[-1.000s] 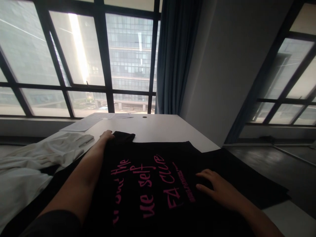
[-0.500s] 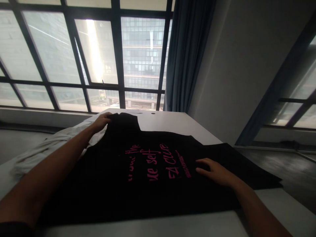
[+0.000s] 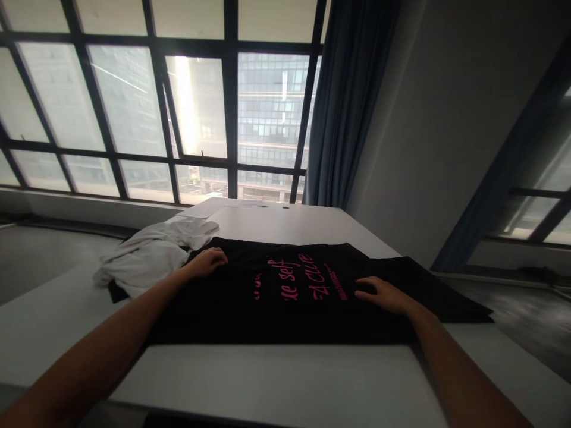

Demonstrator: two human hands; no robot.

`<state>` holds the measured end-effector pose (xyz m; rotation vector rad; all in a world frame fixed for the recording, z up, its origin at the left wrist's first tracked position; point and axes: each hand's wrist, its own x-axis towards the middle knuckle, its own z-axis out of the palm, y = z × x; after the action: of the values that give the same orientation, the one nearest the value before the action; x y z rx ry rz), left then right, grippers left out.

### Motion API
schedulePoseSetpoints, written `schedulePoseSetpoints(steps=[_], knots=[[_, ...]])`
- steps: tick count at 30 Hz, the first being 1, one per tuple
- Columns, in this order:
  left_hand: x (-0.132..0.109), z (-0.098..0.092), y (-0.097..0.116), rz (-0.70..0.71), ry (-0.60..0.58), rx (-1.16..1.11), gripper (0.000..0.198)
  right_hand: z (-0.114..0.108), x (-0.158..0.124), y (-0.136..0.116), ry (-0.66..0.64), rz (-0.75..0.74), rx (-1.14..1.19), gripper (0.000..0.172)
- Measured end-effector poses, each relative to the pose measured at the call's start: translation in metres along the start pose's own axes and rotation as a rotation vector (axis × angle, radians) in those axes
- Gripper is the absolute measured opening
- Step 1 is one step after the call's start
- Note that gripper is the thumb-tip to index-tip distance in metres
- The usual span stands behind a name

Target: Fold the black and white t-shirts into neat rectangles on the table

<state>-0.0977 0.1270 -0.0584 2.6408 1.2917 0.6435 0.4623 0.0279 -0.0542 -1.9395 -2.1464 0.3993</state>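
Observation:
A black T-shirt [image 3: 276,309] with pink lettering lies spread on the white table [image 3: 276,386]. Its left side is folded in over the body. My left hand [image 3: 207,261] rests on that folded left edge, its fingers curled round the fabric. My right hand [image 3: 379,292] lies flat on the shirt just right of the lettering, fingers stretched out and pressing the cloth down. The shirt's right part reaches out towards the table's right edge.
A crumpled white garment [image 3: 151,255] lies on the table to the left of the shirt. Sheets of paper [image 3: 241,204] lie at the far end by the window. A blue curtain [image 3: 348,107] hangs behind. The table's right edge drops to a dark floor [image 3: 526,321].
My left hand carried the shirt's left sleeve from the far left inward and laid it over the body. My right hand stayed put. The camera has pulled back.

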Motion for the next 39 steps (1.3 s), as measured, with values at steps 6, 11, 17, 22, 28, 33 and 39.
schedulePoseSetpoints(steps=[6,11,17,22,28,33,39], knots=[[-0.014,-0.010,-0.011,0.042,-0.092,-0.073,0.054,0.000,0.001,0.000,0.001,0.011,0.001,0.063],[-0.015,0.000,-0.015,0.083,-0.120,-0.115,0.044,0.000,0.000,0.000,-0.011,0.023,-0.001,0.063],[-0.014,-0.050,0.006,-0.004,0.192,-0.168,0.061,-0.001,-0.002,0.002,0.019,0.010,0.029,0.056],[-0.036,-0.104,0.015,-0.007,0.133,-0.192,0.056,0.000,0.003,-0.004,0.177,-0.033,-0.044,0.048],[-0.030,-0.059,0.028,-0.055,-0.168,-0.125,0.053,-0.001,0.049,-0.033,0.229,-0.146,-0.221,0.043],[-0.028,-0.012,0.026,-0.035,-0.202,-0.002,0.059,-0.002,0.100,-0.056,0.106,-0.177,-0.335,0.067],[-0.035,-0.003,-0.007,-0.051,-0.215,0.005,0.067,-0.015,0.124,-0.076,-0.019,-0.183,-0.622,0.053]])
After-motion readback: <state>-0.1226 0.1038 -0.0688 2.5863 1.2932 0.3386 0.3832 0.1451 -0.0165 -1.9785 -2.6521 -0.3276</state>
